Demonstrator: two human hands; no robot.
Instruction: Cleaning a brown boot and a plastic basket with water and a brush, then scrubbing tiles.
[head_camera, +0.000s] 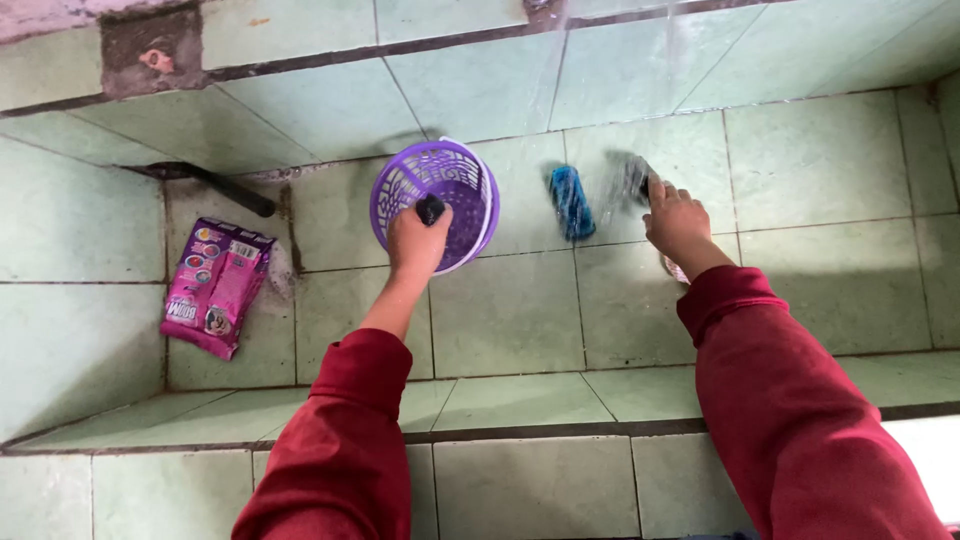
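Left hand (418, 240) grips a purple basket's (436, 203) rim; at three o'clock, right hand (677, 222) holds a blurred dark object (637, 178) under running water.

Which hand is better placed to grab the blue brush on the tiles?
Right. The right hand lies beside the blue brush, though it already grips a dark, blurred object. The left hand is farther off and holds the purple basket by its rim.
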